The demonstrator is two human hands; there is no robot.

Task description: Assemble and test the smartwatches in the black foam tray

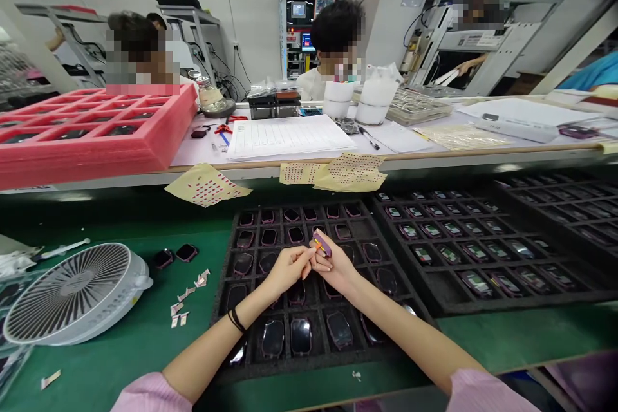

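Observation:
Above the black foam tray (pixel 316 360), my right hand (pixel 340 267) grips a small purple watch case (pixel 324 242), turned on its edge. A little orange-and-yellow piece (pixel 318 245) shows at the case, by the fingertips. My left hand (pixel 288 268) is closed in a pinch against it, and the fingers hide what, if anything, lies between them. Dark-faced watch cases (pixel 301 336) fill many compartments of the tray beneath both hands.
A second black tray (pixel 441 283) with watch cases stands to the right. On the green mat lie a round fan (pixel 77 290), two watch cases (pixel 187 252) and several small pale tabs (pixel 179 309). A shelf edge (pixel 261 165) and pink foam tray (pixel 178 135) rise ahead; people sit beyond.

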